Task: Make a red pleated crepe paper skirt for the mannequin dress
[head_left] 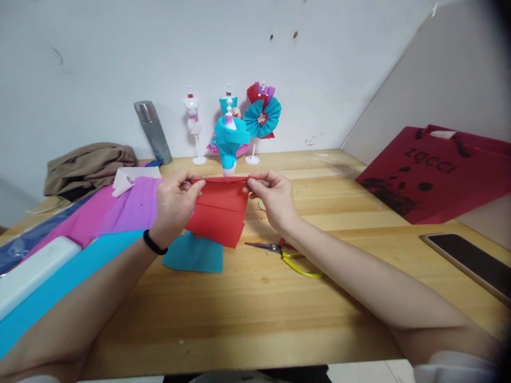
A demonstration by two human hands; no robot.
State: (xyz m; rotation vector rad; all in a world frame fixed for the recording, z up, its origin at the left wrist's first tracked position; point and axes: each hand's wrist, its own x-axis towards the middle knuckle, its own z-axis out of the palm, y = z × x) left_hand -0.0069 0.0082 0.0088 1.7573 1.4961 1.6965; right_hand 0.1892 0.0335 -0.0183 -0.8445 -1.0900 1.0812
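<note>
- Evidently light and soft, the red sheet (215, 215) looks likely to crease or tear if tugged; pinching its folded top edge near both ends should suit it.
- Left hand (175, 207) and right hand (275, 197) each have a closed pinch grip on that edge, above the desk (239, 324).
- Counted: four mannequins (194, 125), one teal piece (195, 256), one pair of scissors (275, 248), one flask (154, 133).

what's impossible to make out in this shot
All in the head view:
Red paper: far side, turned away.
Scissors: part of the handles, behind the right forearm.
Phone: one end, cut off by the right edge.
Rear mannequin: lower part, mostly behind the front one.
Scraps near the right hand: too small to identify.
</note>
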